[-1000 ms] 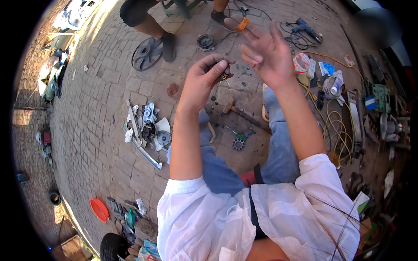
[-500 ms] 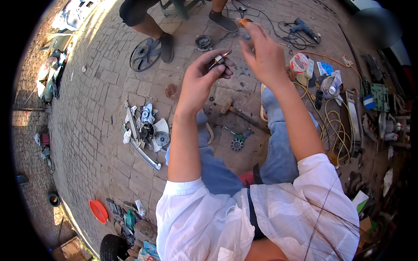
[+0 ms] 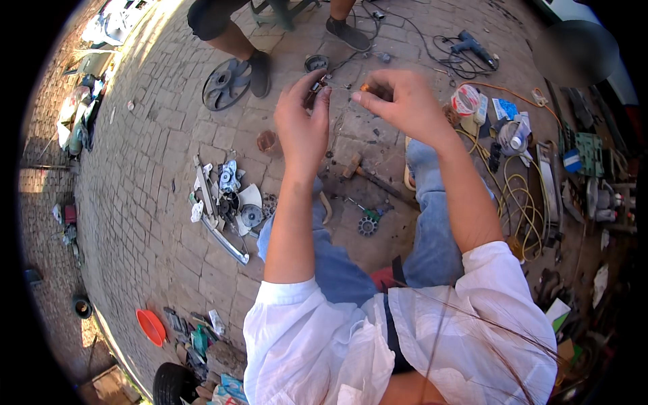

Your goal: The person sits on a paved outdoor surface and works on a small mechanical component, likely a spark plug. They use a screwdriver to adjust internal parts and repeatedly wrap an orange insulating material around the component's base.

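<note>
My left hand (image 3: 303,115) is closed round a small motor armature (image 3: 322,81), a metal core with a thin shaft, partly hidden by the fingers. Facing it, my right hand (image 3: 407,102) pinches a small copper-orange piece (image 3: 365,87), whose exact kind I cannot make out. A thin line, shaft or wire, shows in the gap between the hands. On the paving below, between my knees, lie a hammer (image 3: 354,166) with a wooden handle and a grey toothed disc (image 3: 368,226) beside something green.
Dismantled parts (image 3: 229,202) lie to the left, and a black fan wheel (image 3: 226,84) ahead. Another person's shoe (image 3: 347,34) is at the top. A blue power tool (image 3: 472,48), yellow cord (image 3: 516,196) and a plastic tub (image 3: 465,100) lie right.
My right hand has come down and nearer my left, bringing the copper-orange piece opposite the armature. My left hand has turned, so its fingers cover more of the armature.
</note>
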The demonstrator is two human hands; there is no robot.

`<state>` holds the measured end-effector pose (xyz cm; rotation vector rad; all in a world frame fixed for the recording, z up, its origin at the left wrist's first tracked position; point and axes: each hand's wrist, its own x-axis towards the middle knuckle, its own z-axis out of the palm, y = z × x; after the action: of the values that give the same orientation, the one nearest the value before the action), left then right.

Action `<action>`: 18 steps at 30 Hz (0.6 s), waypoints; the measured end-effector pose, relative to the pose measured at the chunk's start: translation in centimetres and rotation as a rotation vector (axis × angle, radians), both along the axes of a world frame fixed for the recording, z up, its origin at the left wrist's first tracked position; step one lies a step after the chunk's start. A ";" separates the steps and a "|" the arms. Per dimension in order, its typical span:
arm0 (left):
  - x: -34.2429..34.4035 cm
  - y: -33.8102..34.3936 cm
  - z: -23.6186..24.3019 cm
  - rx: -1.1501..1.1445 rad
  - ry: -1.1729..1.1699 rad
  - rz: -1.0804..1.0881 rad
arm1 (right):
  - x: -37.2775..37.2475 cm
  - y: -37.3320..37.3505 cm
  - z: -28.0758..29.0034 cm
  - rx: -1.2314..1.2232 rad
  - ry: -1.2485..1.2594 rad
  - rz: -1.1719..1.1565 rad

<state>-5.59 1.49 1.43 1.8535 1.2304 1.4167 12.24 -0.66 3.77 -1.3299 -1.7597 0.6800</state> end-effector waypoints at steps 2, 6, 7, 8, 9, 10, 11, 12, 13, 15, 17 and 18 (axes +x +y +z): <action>0.0 -0.3 0.5 0.008 0.076 0.057 | 0.0 -0.2 0.7 -0.223 0.204 0.201; 0.4 -0.4 -0.2 0.091 0.220 0.065 | 0.2 -0.6 1.6 -0.371 0.675 0.367; 0.5 -0.3 -0.6 0.162 0.251 0.064 | 0.2 -0.7 1.6 -0.386 0.790 0.381; 0.5 -0.4 -0.4 0.071 0.165 -0.007 | 0.2 -0.6 1.6 -0.401 0.906 0.398; 0.5 -0.4 -0.3 -0.036 0.078 -0.088 | 0.3 -0.6 1.6 -0.388 0.910 0.397; 0.5 -0.4 -0.2 -0.143 -0.008 -0.169 | 0.5 -0.6 1.7 -0.375 0.914 0.395; 0.5 -0.4 0.1 -0.248 -0.094 -0.251 | 0.5 -0.6 1.8 -0.361 0.918 0.395; 0.6 -0.6 0.4 -0.217 -0.064 -0.272 | 0.5 -0.7 2.0 -0.350 0.890 0.386; 0.8 -0.7 0.6 -0.159 -0.054 -0.272 | 0.4 -0.7 2.0 -0.338 0.861 0.377; 1.1 -0.7 -0.1 -0.052 -0.035 -0.268 | 0.2 -0.6 1.8 -0.336 0.834 0.384; 1.2 -0.6 -1.0 -0.190 -0.212 -0.351 | 0.2 -0.5 1.7 -0.346 0.834 0.414; 1.2 -0.7 -0.9 -0.311 -0.291 -0.392 | 0.3 -0.4 1.6 -0.344 0.845 0.409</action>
<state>-4.36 0.76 0.56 1.5098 0.8318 1.1533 12.52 -1.08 5.40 -0.6860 -1.2268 1.5597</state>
